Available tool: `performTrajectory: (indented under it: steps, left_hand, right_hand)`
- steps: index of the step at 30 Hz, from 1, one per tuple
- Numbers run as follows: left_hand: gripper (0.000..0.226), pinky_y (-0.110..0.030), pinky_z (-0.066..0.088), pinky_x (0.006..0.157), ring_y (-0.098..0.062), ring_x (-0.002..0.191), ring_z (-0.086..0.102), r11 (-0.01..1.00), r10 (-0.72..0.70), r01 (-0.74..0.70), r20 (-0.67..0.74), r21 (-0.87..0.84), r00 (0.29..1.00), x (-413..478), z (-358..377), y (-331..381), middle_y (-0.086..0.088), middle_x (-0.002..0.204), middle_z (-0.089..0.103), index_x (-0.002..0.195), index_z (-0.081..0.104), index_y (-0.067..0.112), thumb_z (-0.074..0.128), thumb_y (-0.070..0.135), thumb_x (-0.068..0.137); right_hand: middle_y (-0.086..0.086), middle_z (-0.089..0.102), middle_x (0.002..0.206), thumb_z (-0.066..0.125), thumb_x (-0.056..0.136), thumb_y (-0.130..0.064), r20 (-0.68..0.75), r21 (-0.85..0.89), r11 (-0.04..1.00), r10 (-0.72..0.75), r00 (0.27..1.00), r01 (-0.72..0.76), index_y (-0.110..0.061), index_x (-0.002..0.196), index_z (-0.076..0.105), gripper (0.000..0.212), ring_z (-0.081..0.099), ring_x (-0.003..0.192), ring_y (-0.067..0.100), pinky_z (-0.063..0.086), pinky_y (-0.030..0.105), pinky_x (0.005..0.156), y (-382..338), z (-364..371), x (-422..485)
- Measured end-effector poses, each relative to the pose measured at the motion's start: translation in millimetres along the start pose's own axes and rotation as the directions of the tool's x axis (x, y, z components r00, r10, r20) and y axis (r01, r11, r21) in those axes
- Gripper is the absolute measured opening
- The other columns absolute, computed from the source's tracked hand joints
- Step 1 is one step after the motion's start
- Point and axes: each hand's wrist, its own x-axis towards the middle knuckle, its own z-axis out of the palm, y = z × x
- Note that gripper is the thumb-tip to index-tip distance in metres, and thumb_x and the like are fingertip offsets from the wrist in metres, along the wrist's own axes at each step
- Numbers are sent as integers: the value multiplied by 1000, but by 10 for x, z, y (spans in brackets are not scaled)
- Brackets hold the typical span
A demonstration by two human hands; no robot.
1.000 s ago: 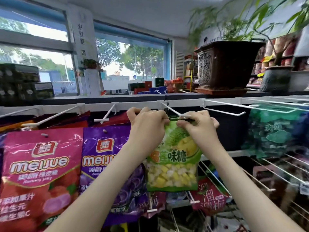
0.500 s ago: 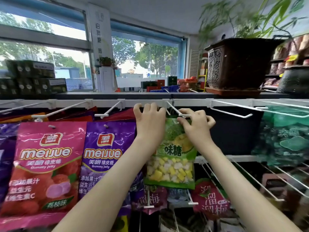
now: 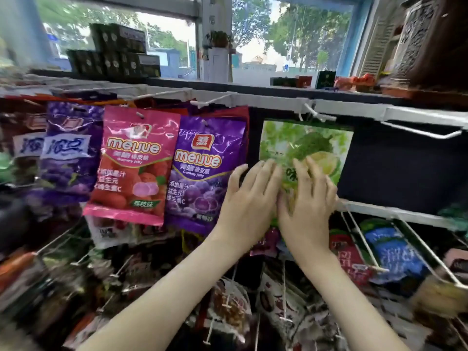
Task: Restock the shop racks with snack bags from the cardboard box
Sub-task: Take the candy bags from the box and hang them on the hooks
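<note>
**Green snack bag [image 3: 307, 143] hung on its peg, both hands flat against it**

Nearest the camera, two bare forearms reach up from the bottom edge over a lower tier of wire pegs crowded with blurred packets, among them a blue packet [image 3: 395, 254] to the right. The left hand [image 3: 249, 196] has its fingers straight and slightly fanned. Its fingertips rest on the left part of the green bag, and its thumb lies out toward the purple gummy bag [image 3: 205, 171]. The right hand [image 3: 307, 198] lies just beside it, fingers straight and close together, pressed against the bag's lower half. Neither hand curls round or pinches anything.

The green bag, printed with a spiky fruit, hangs upright from a white peg [image 3: 316, 114] on the top rail [image 3: 273, 101], against a dark back panel. Just left of it hangs the purple bag, then a pink gummy bag [image 3: 134, 165] overlapping its edge, then more purple packets, too blurred to read.

Above the rail runs a dark ledge with stacked dark boxes [image 3: 114, 54] on the left and a carved planter [image 3: 428, 39] at the far right. Beyond them a window [image 3: 286, 36] shows trees.
</note>
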Motion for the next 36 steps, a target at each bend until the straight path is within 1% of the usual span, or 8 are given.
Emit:
performTrajectory:
  steps: [4,7,10,14,17,21,27,36]
  left_hand:
    - [34,-32,38,93,-14,105,56,991,-70,71,10,-116,998,-837,-289,-122,-3,118,65,125,47,8,47,13,91]
    - [35,-41,49,87,-27,102,60,951,-214,260,245,-169,946,-1529,-458,-351,-15,116,64,124,53,-4,44,9,93]
    - [41,-38,52,82,-30,95,65,876,-422,481,447,-21,788,-2114,-753,-613,-15,110,67,120,58,0,37,21,92]
    - [49,-33,47,86,-24,101,62,703,-626,705,551,92,552,-2963,-1132,-1060,-9,116,64,128,51,6,34,37,94]
    - [52,-39,46,92,-25,112,56,534,-749,824,559,192,355,-3548,-1466,-1467,-8,126,58,135,46,10,34,43,97]
    - [40,-33,43,87,-24,110,56,357,-858,867,489,349,156,-4288,-1985,-2027,-6,121,59,130,47,15,43,39,98]
    - [35,-39,42,90,-28,112,55,154,-875,826,463,543,-141,-5360,-2537,-2818,-8,120,58,124,49,13,41,36,99]
    - [29,-42,45,87,-34,110,55,-143,-731,752,444,644,-519,-6548,-2437,-3580,-13,119,56,121,47,12,40,28,97]
  right_hand:
    - [13,48,136,51,86,-12,136,191,979,-96,986,69,-7,132,49,46,41,122,26,27,38,105,-387,130,-607]
    - [14,54,131,45,88,-10,310,335,939,-191,931,81,-3,129,53,43,47,120,27,33,37,106,-770,345,-1100]
    - [13,58,126,41,87,-10,468,421,904,-283,837,71,-2,126,55,42,49,114,27,39,39,100,-1173,572,-1519]
    - [9,61,117,39,85,-12,609,522,846,-456,649,105,-5,119,58,40,56,105,28,49,41,90,-1836,863,-2012]
    - [9,61,116,51,84,-8,665,577,809,-544,511,110,-5,118,58,34,56,105,30,50,43,87,-2407,1162,-2390]
    - [10,57,124,60,85,-12,719,603,789,-602,347,119,-5,124,55,40,52,115,30,48,43,92,-3307,1619,-2884]
    - [13,57,123,63,81,-8,770,613,786,-617,160,80,-3,126,54,47,52,113,34,46,42,92,-4354,2165,-3584]
    - [11,49,130,55,86,-7,834,533,845,-532,-147,-33,-5,132,46,47,42,119,30,34,35,101,-4755,3129,-4500]
